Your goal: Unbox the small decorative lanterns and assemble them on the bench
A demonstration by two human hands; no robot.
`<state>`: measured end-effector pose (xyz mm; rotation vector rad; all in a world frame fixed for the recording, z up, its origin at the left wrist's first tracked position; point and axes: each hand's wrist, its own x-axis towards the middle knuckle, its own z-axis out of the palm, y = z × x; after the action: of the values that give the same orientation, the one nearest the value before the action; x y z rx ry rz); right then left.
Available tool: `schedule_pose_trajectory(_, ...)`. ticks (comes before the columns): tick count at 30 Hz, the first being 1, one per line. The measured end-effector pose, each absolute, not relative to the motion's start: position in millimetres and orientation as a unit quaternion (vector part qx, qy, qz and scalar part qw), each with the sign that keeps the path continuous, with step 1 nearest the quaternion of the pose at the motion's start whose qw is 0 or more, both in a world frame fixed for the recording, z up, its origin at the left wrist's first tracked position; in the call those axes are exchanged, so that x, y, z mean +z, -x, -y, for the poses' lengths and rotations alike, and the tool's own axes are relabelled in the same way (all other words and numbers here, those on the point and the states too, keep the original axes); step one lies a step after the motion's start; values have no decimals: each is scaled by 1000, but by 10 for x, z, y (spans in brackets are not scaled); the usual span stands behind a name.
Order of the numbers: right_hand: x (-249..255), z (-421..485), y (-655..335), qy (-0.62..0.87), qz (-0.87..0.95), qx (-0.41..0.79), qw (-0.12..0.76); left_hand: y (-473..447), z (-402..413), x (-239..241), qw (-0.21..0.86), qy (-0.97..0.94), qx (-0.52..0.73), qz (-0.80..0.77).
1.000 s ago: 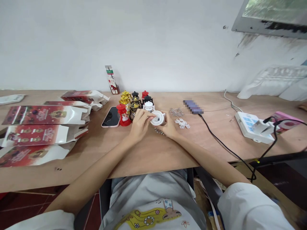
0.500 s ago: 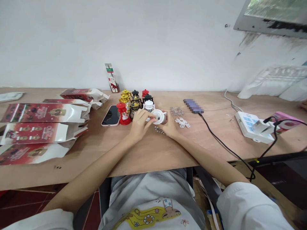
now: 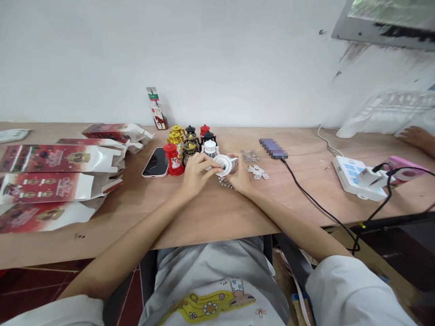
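My right hand (image 3: 242, 176) is wrapped round a small white lantern (image 3: 228, 162) tipped so that its round underside faces me. A small dark recess shows in that underside. At its left side, my left hand (image 3: 196, 174) has thumb and forefinger pinched against the base; whatever lies between the fingertips is too small to make out. Just below the lantern are several small shiny round discs (image 3: 224, 182), partly hidden by my right hand. Behind my hands stand more mini lanterns: a white one (image 3: 210, 147), a red one (image 3: 174, 159), a gold one (image 3: 176, 137) and black ones (image 3: 208, 137).
Small white plastic pieces (image 3: 258, 172) and a heap of thin metal wires (image 3: 250, 156) lie right of my hands. A phone (image 3: 156, 162) and red printed boxes (image 3: 50, 158) are leftward. Rightward are a cabled device (image 3: 273, 148), a power strip (image 3: 356, 176) and another person's hand (image 3: 413, 136).
The white lantern has turned slightly in my hands, and the left fingertips have shifted a little over its base. Another person's hand has come into view at the far right.
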<state>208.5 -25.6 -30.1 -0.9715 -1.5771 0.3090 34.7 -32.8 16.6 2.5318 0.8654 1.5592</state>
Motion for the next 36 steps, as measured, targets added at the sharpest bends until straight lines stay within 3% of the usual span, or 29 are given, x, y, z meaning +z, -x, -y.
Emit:
schedule_pose_trajectory(4, -304, 251, -2087, 417, 677, 128, 592, -336, 323, 172, 13, -815, 508, -279)
schedule_pose_trajectory(11, -293, 254, -2085, 419, 681, 107, 590, -376, 336, 182, 155, -776, 532, -301)
schedule_pose_trajectory(18, -272, 201, -2128, 452, 635, 114, 615, -362, 216, 101, 192, -681, 606, -362)
schedule_pose_trajectory(22, -300, 126, -2191, 463, 608, 125, 633, -353, 152, -30, 221, -786, 435, -379)
schedule_pose_trajectory(25, -324, 92, -2225, 468, 604, 126, 633, -373, 138, -144, 187, -852, 295, -390)
schedule_pose_trajectory(36, -265, 160, -2185, 471, 617, 137, 616, -418, 182, -123, 90, -869, 202, -442)
